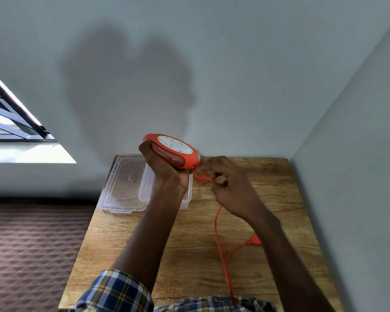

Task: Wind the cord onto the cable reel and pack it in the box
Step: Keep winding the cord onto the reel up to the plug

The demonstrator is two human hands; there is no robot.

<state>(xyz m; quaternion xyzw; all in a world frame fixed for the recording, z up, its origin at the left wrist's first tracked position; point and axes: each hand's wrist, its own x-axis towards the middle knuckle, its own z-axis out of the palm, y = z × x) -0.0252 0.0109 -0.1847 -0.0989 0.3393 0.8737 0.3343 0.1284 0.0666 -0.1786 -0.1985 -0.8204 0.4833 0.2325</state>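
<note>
At the far left a window is cut off by the frame edge, with a patterned floor below it. One wooden table stands in the corner of two pale walls. On its far left part lie two clear plastic pieces: a flat lid and, just beside it on the right, one box, mostly hidden behind the left forearm. Raised marks on the lid are too faint to read.

The left hand is wrapped tight around one orange cable reel, holding it tilted in the air above the box, white socket face up. Turns of cord show through the reel's side slot; how many cannot be counted. Small marks on the white face are unreadable.

Just right of the reel, the right hand pinches the single orange cord between fingertips and thumb, where it makes a small loop close to the reel's edge. From there the cord hangs down over the table toward the person, passes out of sight at the checked shirt, and loops back to one orange plug, partly hidden behind the right forearm.
</note>
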